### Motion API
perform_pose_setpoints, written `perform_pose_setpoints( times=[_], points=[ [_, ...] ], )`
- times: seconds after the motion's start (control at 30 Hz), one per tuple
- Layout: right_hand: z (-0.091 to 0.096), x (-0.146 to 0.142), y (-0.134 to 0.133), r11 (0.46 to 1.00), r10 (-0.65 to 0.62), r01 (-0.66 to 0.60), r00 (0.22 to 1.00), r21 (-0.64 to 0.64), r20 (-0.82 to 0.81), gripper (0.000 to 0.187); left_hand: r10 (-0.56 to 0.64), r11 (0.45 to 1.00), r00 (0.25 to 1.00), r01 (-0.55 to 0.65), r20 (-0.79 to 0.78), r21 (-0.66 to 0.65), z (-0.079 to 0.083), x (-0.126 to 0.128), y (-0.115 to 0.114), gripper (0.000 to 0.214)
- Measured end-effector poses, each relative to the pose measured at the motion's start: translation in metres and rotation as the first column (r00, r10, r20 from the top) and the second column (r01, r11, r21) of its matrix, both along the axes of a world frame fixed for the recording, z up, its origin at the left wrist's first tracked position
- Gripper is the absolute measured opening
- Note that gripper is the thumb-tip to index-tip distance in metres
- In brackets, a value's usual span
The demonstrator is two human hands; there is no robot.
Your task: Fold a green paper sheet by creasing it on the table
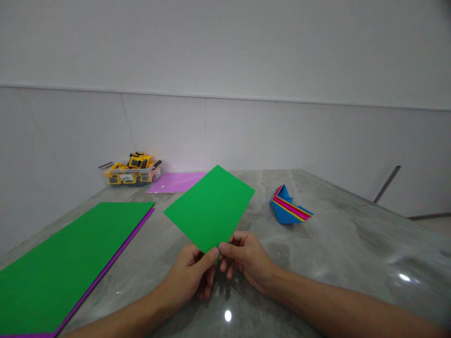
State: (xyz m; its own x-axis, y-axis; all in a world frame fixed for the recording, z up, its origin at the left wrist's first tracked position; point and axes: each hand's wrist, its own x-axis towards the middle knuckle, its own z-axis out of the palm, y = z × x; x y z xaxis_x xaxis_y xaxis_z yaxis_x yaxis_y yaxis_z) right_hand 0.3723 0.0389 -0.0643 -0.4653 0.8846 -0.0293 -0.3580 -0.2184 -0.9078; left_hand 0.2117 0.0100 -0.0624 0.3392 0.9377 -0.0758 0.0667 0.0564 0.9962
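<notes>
A green sheet of paper [213,206] is held up off the tabletop, turned so one corner points toward me. My left hand [195,272] pinches that near corner from the left, thumb on top and fingers underneath. From the right, my right hand [246,258] grips the same corner, its thumb almost touching the left thumb. The sheet looks flat, and I see no crease in it. Beyond my right hand, a folded paper piece [287,209] in blue, yellow, pink and orange layers rests on the table.
Large green sheets [77,253] with purple ones beneath lie at the left on the grey marbled table [338,263]. Near the wall stands a clear plastic box [128,176] of yellow toy vehicles, beside a pale purple packet [172,182]. The table's right edge runs diagonally.
</notes>
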Motion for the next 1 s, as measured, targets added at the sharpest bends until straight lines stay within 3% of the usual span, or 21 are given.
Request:
perform_pose_setpoints(
  times=[0.13, 0.3, 0.47, 0.8, 0.93, 1.0],
  points=[
    [-0.001, 0.001, 0.001, 0.997, 0.065, -0.066, 0.997, 0.028, 0.034, 0.042, -0.102, 0.994, 0.993, 0.104, -0.051, 0.03, 0.005, -0.003, -0.002, 0.055],
    [0.0, 0.003, -0.001, 0.989, 0.127, -0.132, 0.99, 0.068, 0.062, 0.043, -0.071, 0.997, 0.996, 0.071, -0.053, -0.013, 0.007, -0.006, -0.003, 0.049],
    [0.001, 0.006, -0.002, 0.983, 0.149, -0.16, 0.982, 0.095, 0.119, 0.043, -0.07, 0.997, 0.996, 0.072, -0.059, 0.028, 0.009, -0.008, -0.003, 0.044],
    [0.012, 0.008, 0.005, 0.992, -0.126, 0.123, 0.988, 0.032, 0.093, 0.035, -0.101, 0.994, 0.992, 0.105, -0.081, 0.038, 0.008, -0.011, -0.006, 0.051],
    [0.013, 0.009, 0.006, 0.99, -0.138, 0.139, 0.99, -0.03, 0.042, 0.034, -0.087, 0.996, 0.992, 0.086, -0.093, -0.012, 0.008, -0.007, -0.007, 0.051],
    [0.012, 0.008, 0.001, 0.996, -0.075, 0.075, 0.997, -0.037, 0.016, 0.035, -0.057, 0.997, 0.998, 0.055, -0.041, -0.054, 0.007, -0.005, -0.006, 0.051]
  ],
)
